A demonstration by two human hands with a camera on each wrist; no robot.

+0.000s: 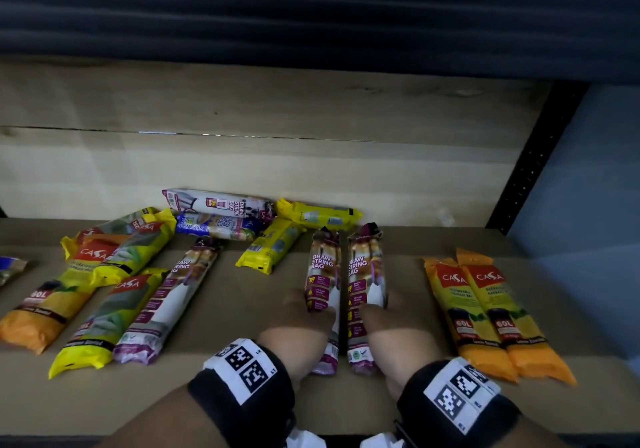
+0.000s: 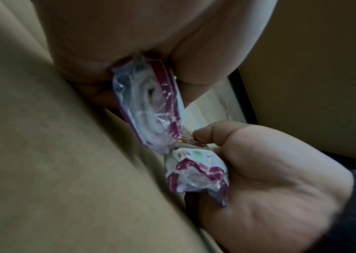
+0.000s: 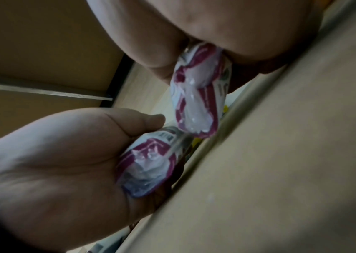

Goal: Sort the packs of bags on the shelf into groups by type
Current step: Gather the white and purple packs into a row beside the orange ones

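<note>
Two purple and white draw-string packs lay side by side in the middle of the shelf (image 1: 346,409). Both were long and thin, and their long sides ran from the front edge toward the back wall, with the dark crimped ends pointing at the wall. The left draw-string pack (image 1: 322,285) and the right draw-string pack (image 1: 366,285) were just beside each other, with a thin gap between them.

The left hand (image 1: 304,323) had its grip curled round the left pack near its lower half, with the thumb lying across the top of the pack. The right hand (image 1: 391,326) did the same with the right pack, fingers wrapped round its far side. In the wrist views each pack sat pinched between thumb and fingers (both pictures were blurry, so I could not tell if the packs were lifted or resting on the shelf).

To the right, two orange packs (image 1: 491,312) lay touching side by side, also pointing front to back, a little tilted. To the left, a third draw-string pack (image 1: 169,302) lay slanted, next to a pile of yellow and orange packs (image 1: 104,260). At the back, near the wall, a draw-string pack (image 1: 218,202) lay sideways on top of a blue pack (image 1: 214,228), with two plain yellow packs (image 1: 298,233) just beside them. One of these lay sideways and one was slanted.
</note>
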